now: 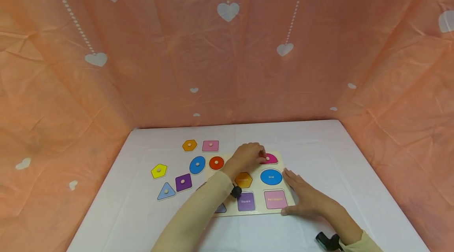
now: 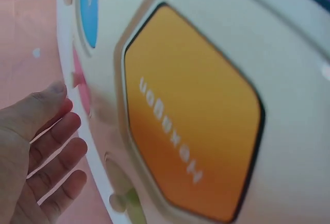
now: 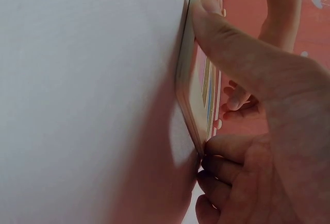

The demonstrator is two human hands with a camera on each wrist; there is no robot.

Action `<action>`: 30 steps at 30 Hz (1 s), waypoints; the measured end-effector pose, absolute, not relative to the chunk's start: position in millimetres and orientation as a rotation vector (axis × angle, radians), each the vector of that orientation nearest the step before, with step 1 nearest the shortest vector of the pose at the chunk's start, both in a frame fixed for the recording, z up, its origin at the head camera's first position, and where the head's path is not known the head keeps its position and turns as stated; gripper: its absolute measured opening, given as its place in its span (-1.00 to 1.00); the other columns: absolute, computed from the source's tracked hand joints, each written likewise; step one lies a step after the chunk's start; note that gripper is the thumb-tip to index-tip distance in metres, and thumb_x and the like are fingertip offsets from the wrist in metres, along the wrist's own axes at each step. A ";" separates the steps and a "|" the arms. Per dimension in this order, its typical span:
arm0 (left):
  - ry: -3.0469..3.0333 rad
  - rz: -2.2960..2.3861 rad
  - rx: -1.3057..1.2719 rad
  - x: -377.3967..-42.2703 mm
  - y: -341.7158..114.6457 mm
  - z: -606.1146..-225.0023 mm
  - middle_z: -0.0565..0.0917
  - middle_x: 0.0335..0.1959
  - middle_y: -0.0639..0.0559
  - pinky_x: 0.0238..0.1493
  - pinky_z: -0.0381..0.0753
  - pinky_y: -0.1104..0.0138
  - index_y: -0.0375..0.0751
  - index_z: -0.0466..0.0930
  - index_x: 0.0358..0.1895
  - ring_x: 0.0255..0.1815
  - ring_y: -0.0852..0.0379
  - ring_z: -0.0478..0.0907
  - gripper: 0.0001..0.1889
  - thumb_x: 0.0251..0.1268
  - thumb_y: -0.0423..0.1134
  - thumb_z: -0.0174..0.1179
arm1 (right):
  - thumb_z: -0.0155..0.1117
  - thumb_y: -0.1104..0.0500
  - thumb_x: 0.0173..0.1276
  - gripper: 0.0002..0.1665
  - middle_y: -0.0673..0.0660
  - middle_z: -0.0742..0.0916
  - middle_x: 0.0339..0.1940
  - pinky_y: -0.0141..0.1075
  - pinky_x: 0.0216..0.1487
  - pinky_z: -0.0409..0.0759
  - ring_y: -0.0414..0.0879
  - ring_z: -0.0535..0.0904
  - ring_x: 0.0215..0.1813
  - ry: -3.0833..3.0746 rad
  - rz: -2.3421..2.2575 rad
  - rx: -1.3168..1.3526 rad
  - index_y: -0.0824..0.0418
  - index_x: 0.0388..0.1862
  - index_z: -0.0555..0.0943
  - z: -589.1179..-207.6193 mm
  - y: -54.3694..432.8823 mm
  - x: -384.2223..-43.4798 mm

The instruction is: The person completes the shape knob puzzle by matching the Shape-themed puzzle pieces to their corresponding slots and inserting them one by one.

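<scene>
A cream puzzle board (image 1: 259,201) lies on the white table with labelled shape recesses, including an orange hexagon (image 2: 193,116). My left hand (image 1: 246,157) is over its far part, beside a knobbed pink semicircle (image 1: 271,159). In the left wrist view, the loosely bent fingers and thumb are near the pink piece's knob, with nothing visibly held. My right hand (image 1: 306,195) holds the board's near right corner. The right wrist view shows the thumb (image 3: 214,23) on one edge and the fingers (image 3: 227,149) against the other.
Left of the board lie a blue oval (image 1: 193,167), purple square (image 1: 179,181), blue triangle (image 1: 166,195), yellow pentagon (image 1: 156,174), orange hexagon (image 1: 186,146) and pink rectangle (image 1: 215,144), all knobbed. A red circle (image 1: 213,166) sits on the board. An orange cloth (image 1: 170,67) surrounds the table.
</scene>
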State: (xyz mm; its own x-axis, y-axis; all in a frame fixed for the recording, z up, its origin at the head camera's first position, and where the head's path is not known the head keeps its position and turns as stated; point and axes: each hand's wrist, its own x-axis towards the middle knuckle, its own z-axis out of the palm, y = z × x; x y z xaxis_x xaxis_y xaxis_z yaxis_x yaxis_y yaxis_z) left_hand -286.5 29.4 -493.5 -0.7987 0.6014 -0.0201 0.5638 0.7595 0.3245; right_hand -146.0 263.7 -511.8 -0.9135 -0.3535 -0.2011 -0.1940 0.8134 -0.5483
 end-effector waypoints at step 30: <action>2.883 0.754 0.703 -278.3 -70.5 -479.8 0.71 -0.05 0.09 0.06 0.70 0.23 -0.03 0.75 0.10 -0.08 0.10 0.62 -0.76 0.54 -0.05 0.36 | 0.74 -0.36 -0.03 0.55 0.32 0.22 0.76 0.35 0.55 0.25 0.50 0.06 0.70 2.711 -0.772 -0.417 0.28 0.75 0.15 -512.5 261.5 -144.2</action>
State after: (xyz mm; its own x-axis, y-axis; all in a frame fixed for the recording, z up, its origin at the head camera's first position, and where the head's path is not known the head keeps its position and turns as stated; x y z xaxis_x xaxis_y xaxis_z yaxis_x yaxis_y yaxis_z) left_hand -278.3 -70.5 -479.8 -0.8917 0.4511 0.0378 0.4118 0.7736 0.4815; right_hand -144.2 261.5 -512.5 -0.9158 -0.3506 -0.1959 -0.1949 0.8144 -0.5466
